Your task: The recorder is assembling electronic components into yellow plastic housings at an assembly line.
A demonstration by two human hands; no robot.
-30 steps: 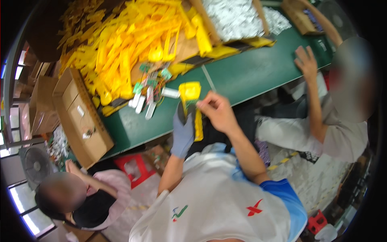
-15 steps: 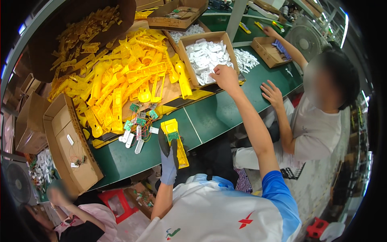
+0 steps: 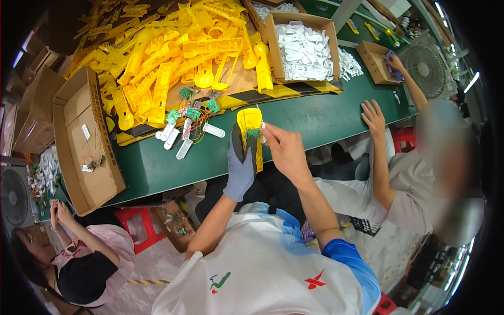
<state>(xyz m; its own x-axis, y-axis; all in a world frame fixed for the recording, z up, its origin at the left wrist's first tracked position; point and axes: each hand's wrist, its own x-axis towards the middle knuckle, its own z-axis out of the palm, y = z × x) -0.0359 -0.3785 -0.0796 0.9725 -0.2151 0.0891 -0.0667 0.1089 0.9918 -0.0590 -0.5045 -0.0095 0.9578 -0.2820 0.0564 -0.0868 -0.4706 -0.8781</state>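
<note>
In front of me, at the bench edge, my left hand [image 3: 240, 170] wears a grey and black glove and is closed round a yellow plastic housing [image 3: 248, 116]. A small green circuit board [image 3: 253, 134] lies in the housing. My bare right hand [image 3: 287, 153] has its thumb and fingers pinched at the housing's right side, on a small white plastic piece [image 3: 263, 133], mostly covered by the fingertips. Just left of the housing, a cluster of green circuit boards [image 3: 193, 113] with thin coloured wires and white plastic parts [image 3: 185, 149] rests on the green bench [image 3: 220, 160].
Yellow housings [image 3: 157, 63] are heaped behind the bench edge. White pieces fill a cardboard box [image 3: 336, 52] at the back right. An open cardboard tray [image 3: 116, 173] stands left. A co-worker [image 3: 409, 184] sits at right, another person [image 3: 89, 262] at lower left.
My right hand has come from the box of white pieces back to the housing, now pinching a white piece. The left hand and housing sit higher in the picture; the view has shifted.
</note>
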